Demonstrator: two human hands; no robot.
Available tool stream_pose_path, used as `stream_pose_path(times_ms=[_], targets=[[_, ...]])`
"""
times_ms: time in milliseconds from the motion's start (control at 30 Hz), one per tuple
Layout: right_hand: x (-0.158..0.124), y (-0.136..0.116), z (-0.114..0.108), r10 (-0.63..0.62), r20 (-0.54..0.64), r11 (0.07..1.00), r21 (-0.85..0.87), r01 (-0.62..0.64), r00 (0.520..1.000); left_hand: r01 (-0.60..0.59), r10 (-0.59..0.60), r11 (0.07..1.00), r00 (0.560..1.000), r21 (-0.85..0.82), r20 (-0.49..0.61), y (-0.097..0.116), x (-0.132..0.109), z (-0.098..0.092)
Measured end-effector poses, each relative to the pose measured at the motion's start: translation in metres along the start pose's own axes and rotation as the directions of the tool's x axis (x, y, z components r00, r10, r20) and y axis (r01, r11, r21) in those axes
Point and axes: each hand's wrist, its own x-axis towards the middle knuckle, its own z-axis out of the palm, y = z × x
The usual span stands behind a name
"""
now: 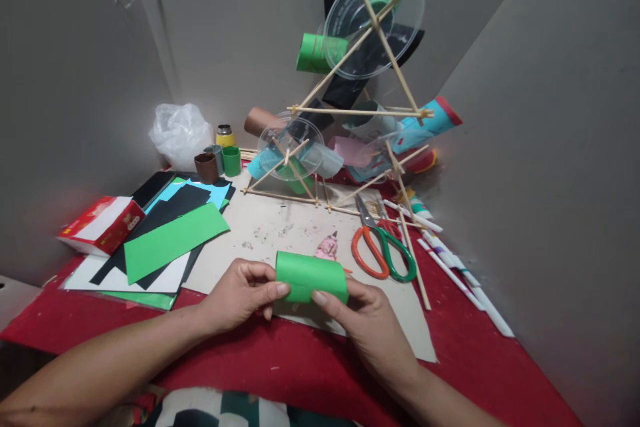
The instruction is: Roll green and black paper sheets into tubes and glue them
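A green paper tube (311,275) lies crosswise between my two hands, above the front of a beige board (240,237). My left hand (253,290) pinches its left end, thumb in front and fingers behind or inside. At the right end my right hand (357,307) grips it the same way, with the thumb pressed on the near side. Just behind the tube sits a small pink-wrapped thing with a dark pointed tip (327,245). Scissors (383,250) with one orange and one green handle rest to its right.
Stick frames carrying clear plastic discs and paper tubes (375,20) stand at the back. Sheets of coloured paper (175,240) and a red box (103,223) lie left, near a white plastic bag (180,133) and small pots (206,167). White rolled sticks (493,310) line the right edge.
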Motion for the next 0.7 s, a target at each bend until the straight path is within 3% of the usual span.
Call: stream_pose_path(times_ms=[467,700], targets=[[-0.004,-0.0015,0.0056,0.068,0.001,0.997,0.023,-0.068,0.998,-0.032,0.032,0.999,0.999,0.012,0.045,-0.0057,-0.0012,0.0068],[-0.0018,-0.0004,0.0009,0.042,0.03,0.999,0.027,-0.043,0.999,-0.02,0.022,0.999,0.999,-0.042,0.048,-0.0052,-0.0002,0.0055]])
